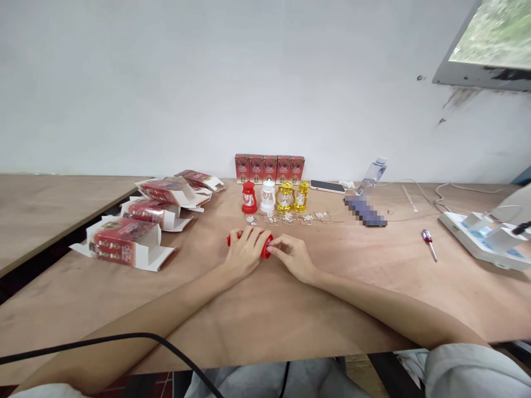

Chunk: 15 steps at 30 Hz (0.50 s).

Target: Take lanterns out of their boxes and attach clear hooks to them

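A small red lantern [265,250] lies on its side just above the wooden table, its base turned to the right. My left hand [245,253] is wrapped over its body and hides most of it. At the base end, the thumb and fingertips of my right hand [292,255] are pinched together against the lantern; any small part between them is hidden. Beyond my hands stand another red lantern [249,200], a white lantern [267,199] and two gold lanterns [285,200]. In front of those lie several thin wire pieces with small white tags [289,220].
Opened red-and-white boxes [124,240] lie at the left. Several upright red boxes [269,167] line the wall. To the right are a phone [327,186], a water bottle [373,172], a dark blurred object [365,211], a screwdriver [429,243] and a power strip [483,243].
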{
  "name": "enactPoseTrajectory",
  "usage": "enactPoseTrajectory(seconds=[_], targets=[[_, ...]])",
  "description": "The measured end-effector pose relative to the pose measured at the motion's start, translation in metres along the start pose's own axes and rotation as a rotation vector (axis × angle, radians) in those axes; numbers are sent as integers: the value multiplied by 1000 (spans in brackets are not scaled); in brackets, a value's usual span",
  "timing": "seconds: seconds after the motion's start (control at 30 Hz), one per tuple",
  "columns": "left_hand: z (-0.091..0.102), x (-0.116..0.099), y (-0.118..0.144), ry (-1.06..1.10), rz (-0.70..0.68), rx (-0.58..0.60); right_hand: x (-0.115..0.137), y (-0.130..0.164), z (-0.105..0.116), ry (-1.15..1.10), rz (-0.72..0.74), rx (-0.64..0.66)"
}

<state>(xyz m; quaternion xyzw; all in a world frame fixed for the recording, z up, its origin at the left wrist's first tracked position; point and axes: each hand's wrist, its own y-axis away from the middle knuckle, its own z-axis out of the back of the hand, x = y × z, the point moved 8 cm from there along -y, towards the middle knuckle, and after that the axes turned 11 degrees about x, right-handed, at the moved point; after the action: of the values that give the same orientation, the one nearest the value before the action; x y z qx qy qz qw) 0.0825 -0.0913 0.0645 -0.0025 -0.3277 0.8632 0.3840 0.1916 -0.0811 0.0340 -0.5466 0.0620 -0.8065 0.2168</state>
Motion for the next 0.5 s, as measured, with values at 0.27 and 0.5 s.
enactPoseTrajectory(seconds=[0.27,0.5], targets=[[6,-7,2,-46,-51,-38,-12,0,-4,-215,-100,9],[8,-7,3,-65,-59,-66,-14,0,-10,-279,-97,54]])
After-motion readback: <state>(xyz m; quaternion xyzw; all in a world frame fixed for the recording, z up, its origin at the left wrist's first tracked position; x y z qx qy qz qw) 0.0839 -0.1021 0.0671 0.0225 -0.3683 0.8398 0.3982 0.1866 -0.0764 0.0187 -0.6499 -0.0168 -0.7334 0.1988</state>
